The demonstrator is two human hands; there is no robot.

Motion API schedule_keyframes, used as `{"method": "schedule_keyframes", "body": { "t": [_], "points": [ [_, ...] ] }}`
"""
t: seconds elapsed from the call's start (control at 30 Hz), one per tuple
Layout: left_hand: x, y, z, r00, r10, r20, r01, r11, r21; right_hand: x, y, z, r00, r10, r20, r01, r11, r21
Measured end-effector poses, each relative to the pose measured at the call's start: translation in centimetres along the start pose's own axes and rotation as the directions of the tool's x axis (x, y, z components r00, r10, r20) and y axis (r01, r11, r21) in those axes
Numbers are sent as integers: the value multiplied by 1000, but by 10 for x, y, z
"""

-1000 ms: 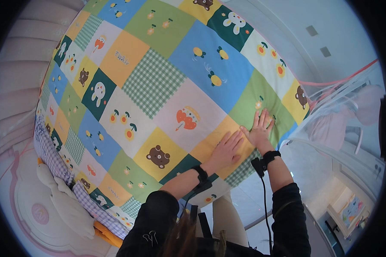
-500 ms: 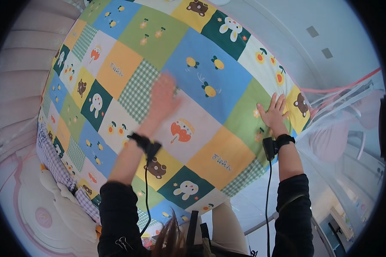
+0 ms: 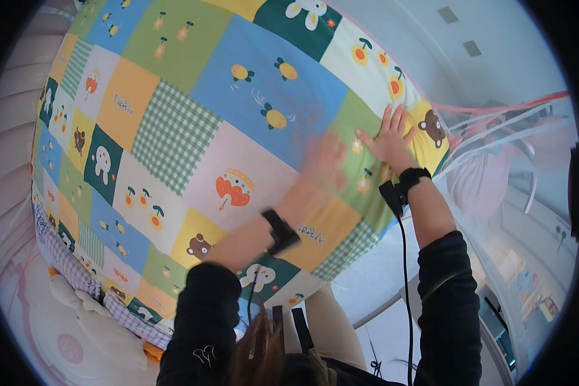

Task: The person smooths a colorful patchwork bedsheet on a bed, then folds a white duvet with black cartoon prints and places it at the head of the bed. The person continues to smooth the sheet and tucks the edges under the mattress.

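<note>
A patchwork bed cover point(image 3: 186, 122) with coloured squares of rabbits, bears, flowers and green gingham spreads across most of the view. My right hand point(image 3: 392, 138) lies flat on it, fingers spread, over the light green and yellow squares near the right edge. Over the pink and green squares, my left hand point(image 3: 325, 161) is smeared by motion and its fingers cannot be made out. It is close to the cover's surface, left of the right hand; whether it touches the cloth is unclear. Nothing shows in the right hand. Both wrists wear black straps with a small device and cable.
Sheer white netting point(image 3: 489, 167) with pink trim hangs beyond the cover's right corner. A purple gingham cloth point(image 3: 71, 257) and a white plush toy point(image 3: 90, 315) lie along the lower left. Pink padded panels point(image 3: 19, 128) line the left side.
My left hand has swept right across the cover, toward my right hand. My right hand stays flat on the same part of the cloth, while the whole view has shifted.
</note>
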State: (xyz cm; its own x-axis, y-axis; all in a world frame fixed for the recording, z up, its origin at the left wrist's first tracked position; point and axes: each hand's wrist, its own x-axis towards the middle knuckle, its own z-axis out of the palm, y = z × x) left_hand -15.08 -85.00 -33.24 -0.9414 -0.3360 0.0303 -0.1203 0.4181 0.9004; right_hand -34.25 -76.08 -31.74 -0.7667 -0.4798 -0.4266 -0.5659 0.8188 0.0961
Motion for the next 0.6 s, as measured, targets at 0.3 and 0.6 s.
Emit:
{"method": "schedule_keyframes", "body": {
  "t": [0.3,0.6],
  "points": [
    [-176,95,73,717,422,555,-438,892,-112,0,-1,1,1000,20,13,-19,998,-52],
    [-201,75,75,928,-49,369,-13,986,165,-1,-1,6,999,24,-33,-26,998,-61]
  ]
}}
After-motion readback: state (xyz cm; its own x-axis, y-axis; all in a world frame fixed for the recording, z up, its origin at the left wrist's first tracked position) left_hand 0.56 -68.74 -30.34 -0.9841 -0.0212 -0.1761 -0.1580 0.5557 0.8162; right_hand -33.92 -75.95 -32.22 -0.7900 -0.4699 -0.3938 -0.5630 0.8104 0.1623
